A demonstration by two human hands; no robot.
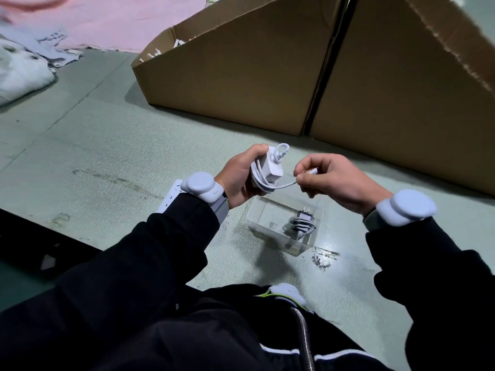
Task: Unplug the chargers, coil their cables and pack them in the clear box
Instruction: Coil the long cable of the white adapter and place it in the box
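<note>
My left hand [242, 178] grips a white charger [270, 167] with its white cable wound around it in loops. My right hand [334, 179] pinches the free end of that white cable [284, 186], which runs taut between the two hands. Both hands hover above the clear box [270, 236] on the floor. Inside the box lies a grey charger [302, 222] with its cable coiled round it and its prongs pointing up. A white power strip [171, 194] shows partly behind my left wrist.
A large cardboard box [294, 70] stands close behind the hands, open at the top. White cloth bundles [21, 73] and a pink sheet [107, 20] lie at the far left. My dark-trousered legs fill the bottom of the view.
</note>
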